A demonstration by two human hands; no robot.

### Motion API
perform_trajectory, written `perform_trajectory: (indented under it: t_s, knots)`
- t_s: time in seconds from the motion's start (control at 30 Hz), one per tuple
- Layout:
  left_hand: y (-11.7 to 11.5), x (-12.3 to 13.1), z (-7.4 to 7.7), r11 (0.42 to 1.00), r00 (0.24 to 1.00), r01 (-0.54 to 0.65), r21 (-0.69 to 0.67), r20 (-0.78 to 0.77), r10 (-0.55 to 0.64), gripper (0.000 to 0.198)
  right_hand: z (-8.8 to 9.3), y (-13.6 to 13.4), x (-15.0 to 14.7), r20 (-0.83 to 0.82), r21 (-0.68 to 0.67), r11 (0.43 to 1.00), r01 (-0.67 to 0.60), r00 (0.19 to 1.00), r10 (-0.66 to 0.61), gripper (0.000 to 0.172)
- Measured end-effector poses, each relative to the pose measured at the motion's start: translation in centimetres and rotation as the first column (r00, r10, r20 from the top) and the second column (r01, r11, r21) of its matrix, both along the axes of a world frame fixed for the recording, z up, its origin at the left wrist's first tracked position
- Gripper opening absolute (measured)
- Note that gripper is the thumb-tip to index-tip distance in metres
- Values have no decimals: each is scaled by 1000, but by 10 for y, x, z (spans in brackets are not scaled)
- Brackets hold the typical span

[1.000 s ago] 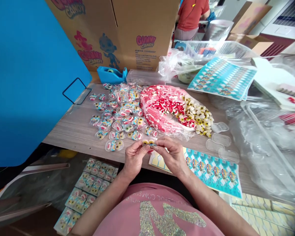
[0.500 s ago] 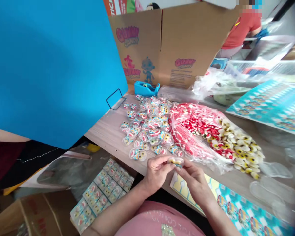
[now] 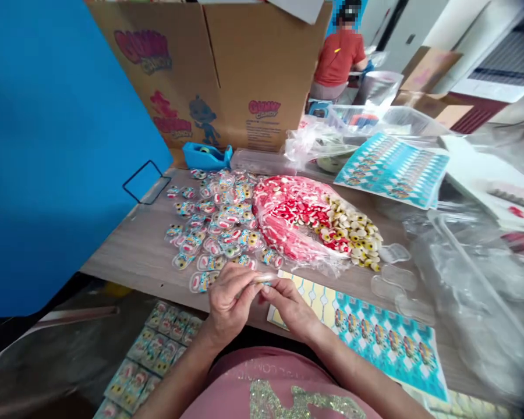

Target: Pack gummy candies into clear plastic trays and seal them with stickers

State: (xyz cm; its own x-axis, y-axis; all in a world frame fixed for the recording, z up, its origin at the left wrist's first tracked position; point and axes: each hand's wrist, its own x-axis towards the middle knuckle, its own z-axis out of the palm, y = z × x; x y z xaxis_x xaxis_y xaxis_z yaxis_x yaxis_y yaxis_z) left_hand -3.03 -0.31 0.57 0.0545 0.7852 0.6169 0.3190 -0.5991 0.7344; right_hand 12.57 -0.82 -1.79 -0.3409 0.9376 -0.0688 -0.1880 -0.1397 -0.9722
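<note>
My left hand [image 3: 231, 297] and my right hand [image 3: 293, 308] meet above the table's front edge, fingers closed on a small clear plastic candy pack [image 3: 266, 279]. It is seen nearly edge-on, its face mostly hidden by fingers. Beyond my left hand lies a heap of filled clear candy packs [image 3: 227, 218] with colourful stickers. A plastic bag of red-and-white gummies [image 3: 283, 238] lies behind my hands, with yellow-and-white eye-like gummies [image 3: 360, 238] at its right end. Next to my right hand is a turquoise sticker sheet [image 3: 386, 340], its left part peeled to yellow backing.
Clear plastic shells [image 3: 393, 276] lie right of the gummies. A blue tape dispenser [image 3: 206, 158] stands before a large cardboard box [image 3: 231, 75]. More sticker sheets [image 3: 393, 169] lie at back right. A blue panel [image 3: 56, 145] borders the left. Packed candy rows [image 3: 152, 355] sit below. A person [image 3: 339, 58] sits beyond.
My view has swung to the right, so the table's contents appear farther left. In my hands the candy pack has tilted, from showing yellow and blue parts to nearly edge-on.
</note>
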Motion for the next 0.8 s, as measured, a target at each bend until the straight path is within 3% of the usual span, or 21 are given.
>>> perform_trajectory:
  t_s: [0.1, 0.23, 0.3, 0.43, 0.6, 0.8]
  knots:
    - [-6, 1, 4, 999, 998, 53, -2, -21, -53, 32, -2, -6, 8, 59, 64, 996, -68, 996, 65, 44]
    - [-14, 4, 4, 990, 995, 81, -116, 67, -73, 27, -2, -8, 13, 71, 198, 974, 110, 990, -126, 22]
    - [-17, 6, 2, 983, 989, 94, -156, 125, -75, 24, -1, -9, 13, 71, 218, 965, 143, 984, -161, 17]
    - [-23, 7, -8, 974, 973, 108, -199, 222, -63, 25, 4, -9, 12, 105, 289, 953, 89, 987, -124, 15]
    - [-24, 6, -21, 946, 960, 124, -299, 276, -38, 24, 8, -7, 23, 300, 481, 873, -78, 951, -80, 16]
    - [-29, 10, -15, 952, 968, 103, -289, 250, -29, 15, 7, -19, 24, 279, 324, 946, -15, 957, -80, 10]
